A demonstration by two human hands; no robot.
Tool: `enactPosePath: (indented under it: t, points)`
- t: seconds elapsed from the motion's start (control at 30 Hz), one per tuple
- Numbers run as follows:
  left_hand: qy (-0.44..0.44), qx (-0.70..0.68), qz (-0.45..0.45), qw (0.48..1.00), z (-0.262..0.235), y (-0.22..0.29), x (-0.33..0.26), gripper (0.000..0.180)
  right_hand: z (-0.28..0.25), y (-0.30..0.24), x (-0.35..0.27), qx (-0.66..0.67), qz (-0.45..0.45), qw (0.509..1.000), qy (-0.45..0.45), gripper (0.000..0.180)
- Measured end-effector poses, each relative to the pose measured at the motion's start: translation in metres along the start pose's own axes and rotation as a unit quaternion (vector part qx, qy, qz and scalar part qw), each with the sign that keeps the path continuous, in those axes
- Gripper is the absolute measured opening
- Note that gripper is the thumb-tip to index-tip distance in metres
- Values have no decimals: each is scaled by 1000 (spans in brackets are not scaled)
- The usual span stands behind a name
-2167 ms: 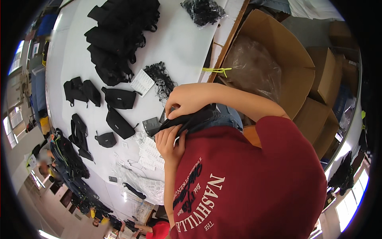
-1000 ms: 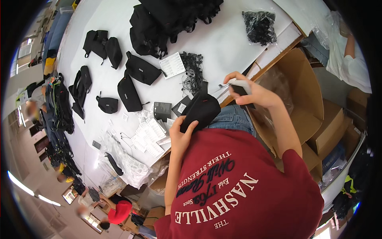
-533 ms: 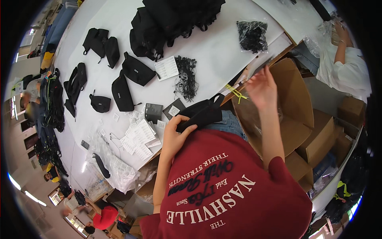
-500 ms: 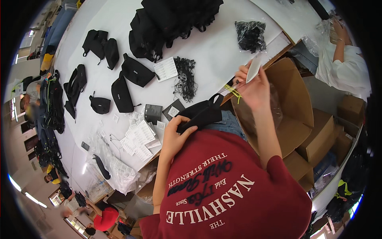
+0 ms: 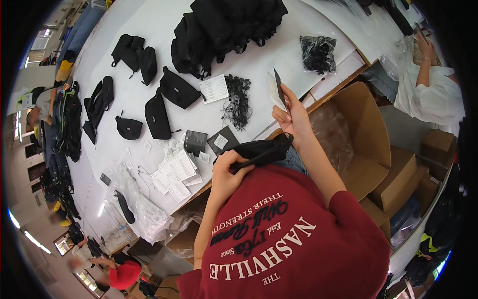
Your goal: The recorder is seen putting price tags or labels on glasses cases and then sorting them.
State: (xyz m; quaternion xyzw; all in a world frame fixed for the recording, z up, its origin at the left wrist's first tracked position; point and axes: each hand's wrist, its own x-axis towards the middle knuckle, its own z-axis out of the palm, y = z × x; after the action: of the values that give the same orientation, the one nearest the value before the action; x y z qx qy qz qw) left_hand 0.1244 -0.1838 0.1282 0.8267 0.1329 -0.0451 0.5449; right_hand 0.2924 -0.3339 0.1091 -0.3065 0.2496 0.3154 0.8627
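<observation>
My left hand [image 5: 230,174] is closed on the near left end of a black fabric pouch [image 5: 266,153], held against my front at the table edge. Past the pouch's right end, my raised right hand [image 5: 295,118] pinches a hang tag [image 5: 278,90], thin, dark on one side and pale on the other. A fine cord seems to hang from the tag towards the pouch; where it ends I cannot tell. Beyond the pouch lie a black card with a white sticker [image 5: 223,139], a tangle of black tag strings [image 5: 238,102] and a printed label sheet [image 5: 214,88].
Several finished-looking black pouches [image 5: 180,88] lie on the white table, with a large heap of black bags [image 5: 224,30] behind. White paper labels [image 5: 177,172] spread at the left, beside clear plastic [image 5: 144,207]. An open cardboard box [image 5: 371,134] stands at right, near a co-worker's white sleeve [image 5: 433,97].
My right hand has moved left and away from me, over the table edge, turning the tag so its dark side shows. The pouch now lies flatter and stretches further right.
</observation>
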Motion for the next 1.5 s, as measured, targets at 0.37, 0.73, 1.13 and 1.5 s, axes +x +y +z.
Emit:
enactPosePath:
  t: [0.37, 0.73, 1.13, 1.5]
  points:
    - [97, 194, 119, 969, -17, 37, -19, 21, 11, -43, -73, -154, -210, 953, -153, 15]
    - [198, 261, 233, 916, -28, 35, -64, 35, 24, -44, -59, -74, -6, 699, -711, 13]
    - [49, 259, 152, 953, -47, 55, -29, 24, 65, -9, -94, -636, -287, 668, -257, 13]
    - [-21, 208, 182, 961, -55, 20, 20, 15, 46, -2, -64, -792, -208, 494, -292, 19]
